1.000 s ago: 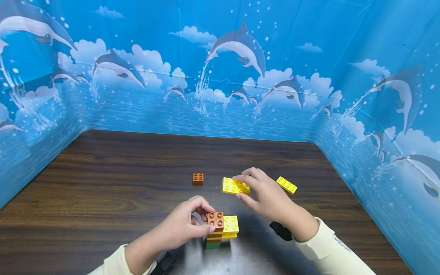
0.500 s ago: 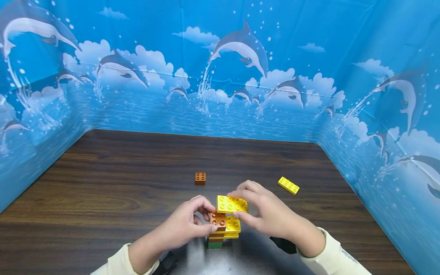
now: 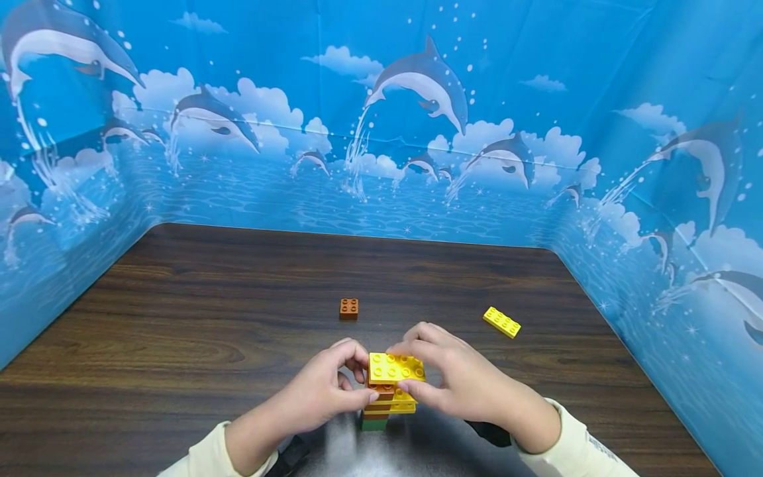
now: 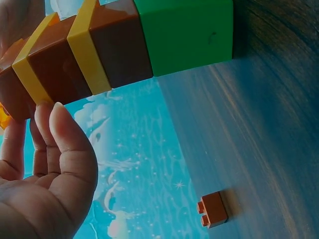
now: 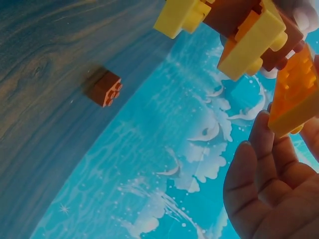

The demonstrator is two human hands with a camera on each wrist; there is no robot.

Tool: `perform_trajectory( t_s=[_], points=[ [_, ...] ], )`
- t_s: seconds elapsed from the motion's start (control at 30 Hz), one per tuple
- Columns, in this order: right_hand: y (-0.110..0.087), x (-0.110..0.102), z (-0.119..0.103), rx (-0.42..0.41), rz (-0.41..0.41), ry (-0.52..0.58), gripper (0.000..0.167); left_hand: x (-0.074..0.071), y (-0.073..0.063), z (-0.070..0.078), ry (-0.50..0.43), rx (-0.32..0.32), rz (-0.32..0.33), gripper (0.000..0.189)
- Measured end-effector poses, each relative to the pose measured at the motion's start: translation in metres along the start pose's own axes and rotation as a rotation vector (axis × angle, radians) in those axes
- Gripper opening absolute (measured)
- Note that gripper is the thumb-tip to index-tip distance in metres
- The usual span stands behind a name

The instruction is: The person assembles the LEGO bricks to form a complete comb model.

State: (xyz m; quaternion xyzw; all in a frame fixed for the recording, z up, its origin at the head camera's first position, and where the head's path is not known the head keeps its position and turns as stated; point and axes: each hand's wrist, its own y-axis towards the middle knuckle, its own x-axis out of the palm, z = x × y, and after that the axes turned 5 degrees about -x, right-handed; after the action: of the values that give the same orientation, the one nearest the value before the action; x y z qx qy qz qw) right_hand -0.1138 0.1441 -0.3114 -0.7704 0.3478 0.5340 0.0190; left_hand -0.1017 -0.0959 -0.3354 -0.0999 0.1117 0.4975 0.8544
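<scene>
A tower of toy building bricks stands in front of me, with a green brick [image 4: 189, 37] at its base. Above that, brown bricks [image 4: 122, 47] alternate with yellow plates [image 4: 89, 47] that jut out to the right. My left hand [image 3: 316, 381] grips the top brown brick [image 3: 381, 392] from the left, thumb in front and fingers behind. Over it, my right hand [image 3: 456, 377] pinches a studded yellow plate [image 3: 381, 368] by its right part. In the right wrist view this held plate [image 5: 294, 99] slants, its hollow underside facing the brown studs.
On the dark wooden table [image 3: 208, 318], a loose brown brick [image 3: 348, 309] lies behind the tower. Farther right is another yellow plate [image 3: 502, 322]. A blue dolphin-print curtain [image 3: 268, 192] encloses the table's back and sides.
My right hand has brought the yellow plate left and nearer to me, from beyond the tower to over its top brown brick. The left hand keeps its grip on the tower.
</scene>
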Motion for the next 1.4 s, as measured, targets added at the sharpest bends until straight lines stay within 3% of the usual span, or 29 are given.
perform_trajectory(
  t_s=[0.8, 1.4],
  points=[
    [0.004, 0.000, -0.009, 0.059, -0.063, -0.092, 0.036, 0.001, -0.002, 0.000, 0.122, 0.068, 0.015, 0.035],
    [0.007, -0.001, -0.018, 0.074, -0.093, -0.170, 0.033, 0.002, -0.003, 0.000, 0.137, 0.069, 0.031, 0.034]
  ],
)
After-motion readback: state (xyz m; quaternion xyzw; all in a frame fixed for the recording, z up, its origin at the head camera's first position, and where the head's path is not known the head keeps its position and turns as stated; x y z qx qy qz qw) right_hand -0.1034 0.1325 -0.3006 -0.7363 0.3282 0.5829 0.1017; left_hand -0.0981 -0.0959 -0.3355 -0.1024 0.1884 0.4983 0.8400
